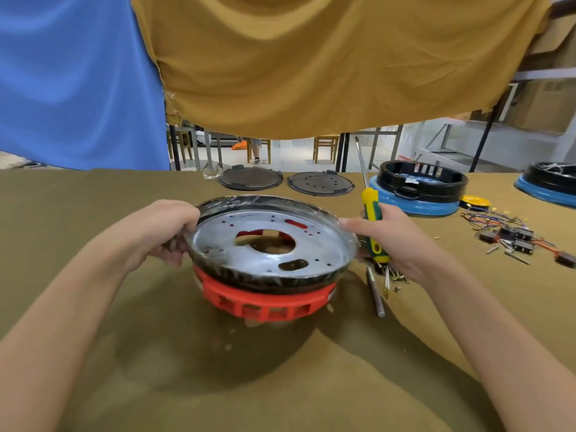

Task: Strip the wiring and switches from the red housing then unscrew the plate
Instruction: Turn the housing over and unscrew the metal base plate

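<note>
Our left hand [162,235] grips the left rim of the metal plate [271,244], fingertips hidden under the edge. The plate sits tilted over the red housing [268,302], centre of the table [93,194]; housing interior mostly hidden, red showing through plate holes. Our right hand [396,241] holds the screwdriver [372,222] in curled fingers, forefinger touching the right rim. Far right: stripped wiring and switches [511,235], black housing [420,182] contents unclear.

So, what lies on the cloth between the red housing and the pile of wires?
In the head view: a loose metal rod and small screws beside the red housing; then bare cloth up to the wires.
</note>
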`<state>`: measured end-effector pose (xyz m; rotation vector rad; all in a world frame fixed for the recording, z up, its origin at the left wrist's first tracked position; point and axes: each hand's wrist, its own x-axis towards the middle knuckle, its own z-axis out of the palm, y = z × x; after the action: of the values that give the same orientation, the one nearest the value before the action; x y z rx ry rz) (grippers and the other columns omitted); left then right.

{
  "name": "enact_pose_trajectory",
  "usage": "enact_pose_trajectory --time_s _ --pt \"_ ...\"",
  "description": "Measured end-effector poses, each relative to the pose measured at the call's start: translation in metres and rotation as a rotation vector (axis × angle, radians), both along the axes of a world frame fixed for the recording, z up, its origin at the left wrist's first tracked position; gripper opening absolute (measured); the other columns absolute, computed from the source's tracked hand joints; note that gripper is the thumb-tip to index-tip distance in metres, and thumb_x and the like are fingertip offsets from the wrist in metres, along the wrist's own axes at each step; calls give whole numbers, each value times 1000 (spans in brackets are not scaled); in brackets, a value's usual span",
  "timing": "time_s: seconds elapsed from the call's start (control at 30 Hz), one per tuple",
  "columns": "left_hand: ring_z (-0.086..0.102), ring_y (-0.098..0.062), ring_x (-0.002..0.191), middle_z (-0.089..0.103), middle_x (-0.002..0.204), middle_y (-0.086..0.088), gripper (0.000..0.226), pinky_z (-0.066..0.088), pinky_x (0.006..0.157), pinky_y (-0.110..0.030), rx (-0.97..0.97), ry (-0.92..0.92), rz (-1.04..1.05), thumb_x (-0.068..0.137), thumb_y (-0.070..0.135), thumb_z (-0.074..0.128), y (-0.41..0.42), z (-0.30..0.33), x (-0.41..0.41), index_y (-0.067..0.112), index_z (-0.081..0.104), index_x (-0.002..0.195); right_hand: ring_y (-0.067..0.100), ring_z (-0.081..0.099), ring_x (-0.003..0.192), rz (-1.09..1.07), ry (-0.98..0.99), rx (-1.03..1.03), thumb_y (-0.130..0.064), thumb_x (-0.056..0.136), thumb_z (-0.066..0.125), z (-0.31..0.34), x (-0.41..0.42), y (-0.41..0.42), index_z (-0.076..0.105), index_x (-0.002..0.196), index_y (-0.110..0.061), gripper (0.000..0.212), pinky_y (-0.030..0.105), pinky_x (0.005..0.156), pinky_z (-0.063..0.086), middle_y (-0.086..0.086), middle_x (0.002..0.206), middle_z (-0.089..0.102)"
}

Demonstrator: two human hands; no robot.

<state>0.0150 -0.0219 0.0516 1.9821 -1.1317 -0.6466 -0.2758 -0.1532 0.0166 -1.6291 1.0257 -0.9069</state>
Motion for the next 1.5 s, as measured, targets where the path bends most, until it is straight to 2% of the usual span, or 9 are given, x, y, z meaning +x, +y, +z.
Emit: enact_pose_trajectory --time_s 0.23,0.33,0.5,0.63,0.73,0.97,1.23,1.37,1.5 --pt "45 -14 42 46 52 0 45 51 53 -28 235 -59 -59 95 53 56 4 -1 22 13 57 74 14 54 61 -68 169 -102 -4 76 75 -5 1 -2 53 86 -12 25 21 47 48 11 82 57" --pt "67 -16 73 67 85 3 52 57 77 -36 143 -83 -17 89 70 49 -5 -10 20 21 65 97 17 56 66 -66 181 -130 -4 75 76 -5 1 -3 55 84 -13 25 24 52 48 21 87 62" --pt "72 -19 85 77 88 7 15 57 78 -38 19 66 -77 97 37 59 -15 -23 5 33 73 93 30 66 82 -26 157 -168 -5 74 76 -6 3 -3 53 82 -15 26 35 68 55 17 88 67" --pt "55 -29 70 61 79 -12 20 50 70 -44 17 114 -85 77 8 56 -9 -16 9 -8 59 88 31 67 91 8 172 -178 -15 80 77 -7 4 0 56 85 -13 21 41 83 53 9 89 68" --pt "41 -28 72 49 80 -10 23 35 63 -37 63 159 -133 59 15 52 -7 -16 8 2 53 78 21 51 67 24 227 -226 -34 88 71 -7 5 2 54 88 -9 31 35 70 47 9 78 52" --pt "76 -23 76 78 87 -3 41 61 59 -33 25 281 -167 91 7 49 -25 -35 14 34 79 87 15 50 67 -30 244 -278 -19 93 49 -2 -3 0 53 97 -19 6 34 59 42 2 77 51" --pt "73 -33 86 73 106 -20 44 58 67 -39 95 353 -308 65 17 57 -22 -40 22 14 73 105 19 61 67 67 -216 -324 -19 77 83 12 -8 1 71 97 -20 24 22 55 50 6 85 71" --pt "68 -16 62 67 80 -11 21 54 54 -22 93 377 -361 89 10 52 -20 -48 29 12 69 78 14 60 65 47 -334 -294 -29 67 87 35 7 -6 68 96 -15 37 19 55 49 4 76 67" --pt "68 -30 90 72 103 -13 38 57 80 -35 -21 550 -320 73 25 63 -36 -50 24 0 72 102 11 55 62 -11 -296 -457 -37 84 76 59 37 -14 59 102 -7 39 19 53 45 19 84 60"
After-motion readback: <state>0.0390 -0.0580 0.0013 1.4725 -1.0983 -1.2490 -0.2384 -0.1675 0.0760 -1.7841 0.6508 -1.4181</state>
